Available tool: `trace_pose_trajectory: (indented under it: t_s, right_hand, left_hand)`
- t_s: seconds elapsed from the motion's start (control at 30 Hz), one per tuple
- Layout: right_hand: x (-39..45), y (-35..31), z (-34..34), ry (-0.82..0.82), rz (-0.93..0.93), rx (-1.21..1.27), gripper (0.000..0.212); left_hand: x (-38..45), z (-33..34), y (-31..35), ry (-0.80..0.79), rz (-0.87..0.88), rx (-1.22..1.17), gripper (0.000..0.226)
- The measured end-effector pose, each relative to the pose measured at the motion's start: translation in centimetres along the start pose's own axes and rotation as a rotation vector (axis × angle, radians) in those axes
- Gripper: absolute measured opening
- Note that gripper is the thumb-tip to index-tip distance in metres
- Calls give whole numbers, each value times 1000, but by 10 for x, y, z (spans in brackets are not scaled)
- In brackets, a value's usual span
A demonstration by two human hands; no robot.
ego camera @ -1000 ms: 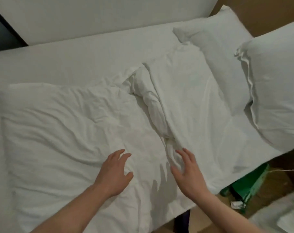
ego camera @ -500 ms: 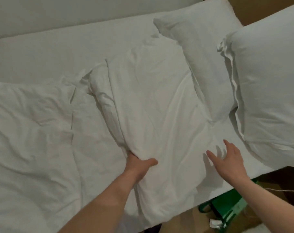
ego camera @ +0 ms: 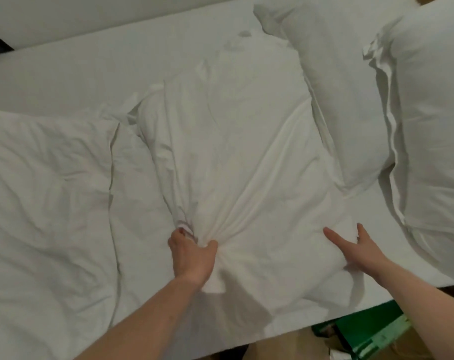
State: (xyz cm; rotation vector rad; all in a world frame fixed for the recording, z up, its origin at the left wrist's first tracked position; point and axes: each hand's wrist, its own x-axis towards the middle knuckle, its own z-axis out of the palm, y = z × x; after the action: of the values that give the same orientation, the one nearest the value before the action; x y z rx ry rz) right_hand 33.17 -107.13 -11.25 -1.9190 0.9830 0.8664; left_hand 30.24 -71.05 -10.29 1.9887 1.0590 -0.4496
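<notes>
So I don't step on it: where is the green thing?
Head view, lower right: the green thing lies on the floor just past the near edge of the bed.

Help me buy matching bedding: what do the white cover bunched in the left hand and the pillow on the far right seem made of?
White cover: thin woven cloth, matte, likely cotton or a blend; fine creases fan out from where the left hand grips it. Far-right pillow: similar matte white cloth over soft filling, it seems; it bulges smoothly, with a crumpled flap edge.
</notes>
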Motion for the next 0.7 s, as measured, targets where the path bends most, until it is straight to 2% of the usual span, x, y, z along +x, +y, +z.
trace_pose_trajectory:
  t_s: [0.07,0.1,0.17,0.23,0.3,0.37,0.43,0.47,0.5,0.6,0.67,0.7]
  right_hand:
    - [0,-1,0,-43,21,56,125]
    - [0,-2,-1,-66,34,81,116]
    - [0,-4,0,-81,46,113,96]
    - [0,-5,2,-65,39,157,80]
    - [-4,-6,4,-73,25,201,72]
    - [-12,-10,4,-113,14,223,71]
    - [-21,-15,2,-155,5,234,74]
    - [-25,-17,1,-168,-1,241,77]
    - [-31,-20,0,-176,-11,249,79]
    - [-56,-29,6,-179,-61,247,75]
    - [-76,-34,15,-157,-84,243,73]
    - [-87,-39,20,-137,-98,253,72]
  left_hand:
    - [-6,3,2,225,337,133,87]
    - [-11,6,6,249,479,197,91]
    - [-22,15,5,125,672,345,89]
    - [-24,26,-4,-167,677,545,86]
    - [-17,32,-8,-425,561,742,91]
    - [-19,32,2,-437,558,849,97]
    - [-39,30,12,-275,721,812,93]
    - [-52,33,10,-248,818,764,88]
    - [-68,37,4,-332,875,742,84]
    - [-105,41,-20,-821,786,911,82]
    - [-112,33,-27,-922,786,955,71]
    - [-113,26,-27,-928,772,856,61]
